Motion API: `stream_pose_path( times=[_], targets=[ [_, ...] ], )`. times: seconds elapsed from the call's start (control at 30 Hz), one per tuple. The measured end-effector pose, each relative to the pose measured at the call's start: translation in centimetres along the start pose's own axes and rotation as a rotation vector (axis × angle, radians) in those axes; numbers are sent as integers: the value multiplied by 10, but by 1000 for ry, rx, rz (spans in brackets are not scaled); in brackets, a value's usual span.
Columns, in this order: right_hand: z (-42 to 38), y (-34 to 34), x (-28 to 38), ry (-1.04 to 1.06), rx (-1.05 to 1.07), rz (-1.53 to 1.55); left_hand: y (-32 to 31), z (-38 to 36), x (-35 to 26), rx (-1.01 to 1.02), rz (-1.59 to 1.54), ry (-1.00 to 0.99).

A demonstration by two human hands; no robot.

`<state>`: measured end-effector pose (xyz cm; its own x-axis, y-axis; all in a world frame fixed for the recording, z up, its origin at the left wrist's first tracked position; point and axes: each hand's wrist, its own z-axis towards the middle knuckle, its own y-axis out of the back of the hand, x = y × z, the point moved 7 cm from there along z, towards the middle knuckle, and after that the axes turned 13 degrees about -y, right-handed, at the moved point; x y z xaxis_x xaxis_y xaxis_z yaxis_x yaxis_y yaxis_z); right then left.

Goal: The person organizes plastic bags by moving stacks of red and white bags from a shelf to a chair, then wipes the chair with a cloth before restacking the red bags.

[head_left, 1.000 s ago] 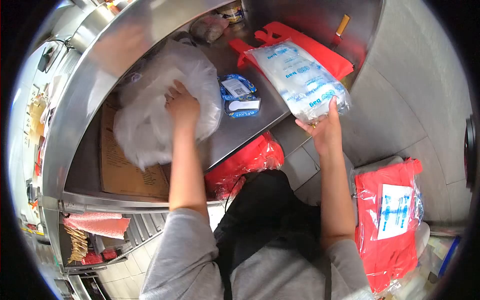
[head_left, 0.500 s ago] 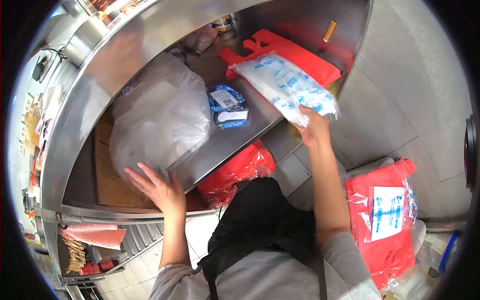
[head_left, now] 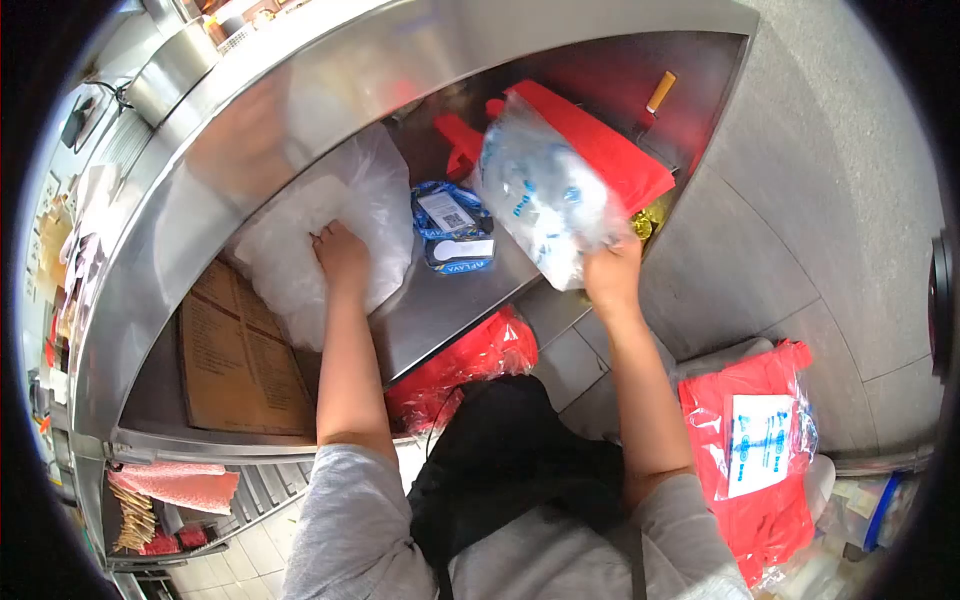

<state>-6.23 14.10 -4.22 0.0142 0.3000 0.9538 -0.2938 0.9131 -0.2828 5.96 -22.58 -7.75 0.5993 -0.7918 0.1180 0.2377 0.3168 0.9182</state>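
On the metal shelf [head_left: 420,325], my left hand [head_left: 341,255] presses into a large translucent white plastic bag [head_left: 385,205], its fingers curled and partly sunk in the plastic. My right hand [head_left: 611,270] is closed on the lower end of a clear plastic packet with blue print [head_left: 545,190], held tilted over the shelf. Behind that packet lies a flat red bag [head_left: 600,150]. Between the two plastic items sit blue-patterned packages [head_left: 450,225] with white labels.
A brown printed cardboard piece [head_left: 235,360] lies at the shelf's left. An orange-handled tool [head_left: 660,92] leans at the back right. Red wrapped bundles lie below the shelf [head_left: 480,360] and at the lower right [head_left: 745,540]. The metal rim [head_left: 400,60] curves above.
My left hand has moved up and inward onto the white bag, which is flattened and pushed back. The printed packet has tilted more upright in my right hand, and more cardboard shows.
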Motion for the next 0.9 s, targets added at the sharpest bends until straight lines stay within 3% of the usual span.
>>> stream_pose_path(
  times=[0.03,0.13,0.23,0.27,0.33,0.4,0.43,0.47,0.5,0.57,0.67,0.73,0.77,0.83,0.9],
  targets=[
    [3,-15,10,136,79,-37,4,-1,-3,-42,53,-2],
    [9,-53,31,231,190,147,15,-4,-15,-9,168,-34],
    [27,-75,14,57,37,329,14,-7,0,-266,-156,-11],
    [31,-86,-6,-195,45,385,18,-11,0,-314,-193,9],
    [35,-102,-59,-375,23,401,54,-27,-16,-410,-273,52],
    [29,-109,-116,-658,64,133,73,-33,-24,-400,-208,34],
    [21,-115,-120,-668,91,189,77,-34,-30,-395,-181,20],
    [20,-111,-125,-724,133,37,74,-33,-30,-345,-149,2],
    [41,-116,-154,-463,167,30,69,-31,-26,-295,-120,-21],
    [31,-114,-138,-601,247,49,67,-35,-35,-210,-136,-66],
    [5,-109,-79,-830,387,314,122,-48,-66,-117,-283,-115],
    [10,-114,-88,-759,517,569,164,-58,-106,-59,-387,-134],
    [10,-115,-89,-716,583,696,167,-57,-128,-106,-413,-303],
    [-2,-98,-75,-569,471,646,161,-57,-168,-206,-466,-640],
    [-15,-72,-65,-395,340,439,114,-51,-181,-6,-404,-604]
  ],
)
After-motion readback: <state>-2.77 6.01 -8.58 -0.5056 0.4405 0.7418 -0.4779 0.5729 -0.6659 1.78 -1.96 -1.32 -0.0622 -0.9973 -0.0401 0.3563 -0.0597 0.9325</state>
